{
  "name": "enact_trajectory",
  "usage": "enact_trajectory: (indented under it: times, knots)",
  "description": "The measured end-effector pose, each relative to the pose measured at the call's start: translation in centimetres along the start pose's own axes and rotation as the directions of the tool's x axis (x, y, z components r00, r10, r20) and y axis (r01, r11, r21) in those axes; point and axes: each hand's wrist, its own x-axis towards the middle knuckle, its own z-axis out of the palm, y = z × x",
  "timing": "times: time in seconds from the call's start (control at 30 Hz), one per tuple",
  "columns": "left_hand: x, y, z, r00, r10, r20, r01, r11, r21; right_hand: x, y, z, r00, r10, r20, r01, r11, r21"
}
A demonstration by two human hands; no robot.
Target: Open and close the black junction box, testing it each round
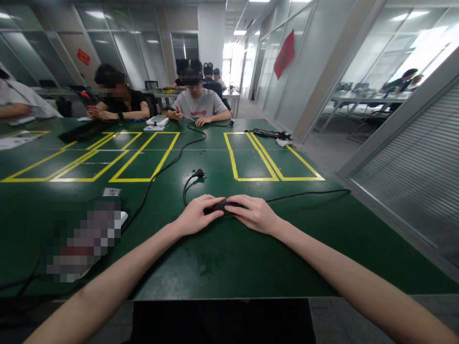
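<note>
Both my hands are on the near part of the green table (229, 267). My left hand (195, 216) and my right hand (255, 215) meet at a black power block (222, 207), each with its fingers closed over one end of it. From the block a thin cable (311, 193) runs to the right, and a short cable with a plug (198, 173) curls just behind my left hand. Farther away, yellow tape rectangles (251, 160) mark the table. At the far edge two persons sit, one in a grey shirt (199, 106). A black tool (268, 133) lies far right.
</note>
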Motion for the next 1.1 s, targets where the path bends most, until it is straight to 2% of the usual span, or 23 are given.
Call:
enact_trajectory:
  times: [0.13,0.37,0.5,0.6,0.87,0.97,1.1]
  knots:
    - [0.18,0.53,-0.27,0.998,-0.013,-0.067,0.012,1.000,-0.011,0.03,0.13,0.04,0.999,0.022,0.042,-0.022,1.000,-0.002]
    - [-0.15,0.53,0.05,0.993,0.045,-0.105,-0.037,0.997,0.072,0.21,0.25,-0.13,0.950,0.248,0.190,-0.270,0.957,0.103]
    - [-0.26,0.24,0.28,0.996,0.053,-0.072,-0.044,0.991,0.126,0.20,0.21,-0.16,0.951,0.257,0.172,-0.279,0.953,0.119]
    - [-0.18,0.11,0.28,0.997,0.075,-0.007,-0.073,0.983,0.171,0.23,0.12,-0.31,0.958,0.237,0.164,-0.257,0.959,0.117]
    - [-0.04,0.32,0.10,0.992,0.111,0.051,-0.120,0.967,0.224,0.45,-0.13,-0.70,0.951,0.207,0.232,-0.241,0.961,0.133]
    - [-0.19,0.46,0.21,0.991,0.124,0.058,-0.134,0.962,0.239,0.32,-0.18,-0.37,0.945,0.241,0.221,-0.267,0.959,0.095]
    - [-0.40,0.65,0.39,0.973,0.218,0.082,-0.232,0.936,0.266,0.24,-0.27,0.09,0.913,0.342,0.221,-0.376,0.917,0.134]
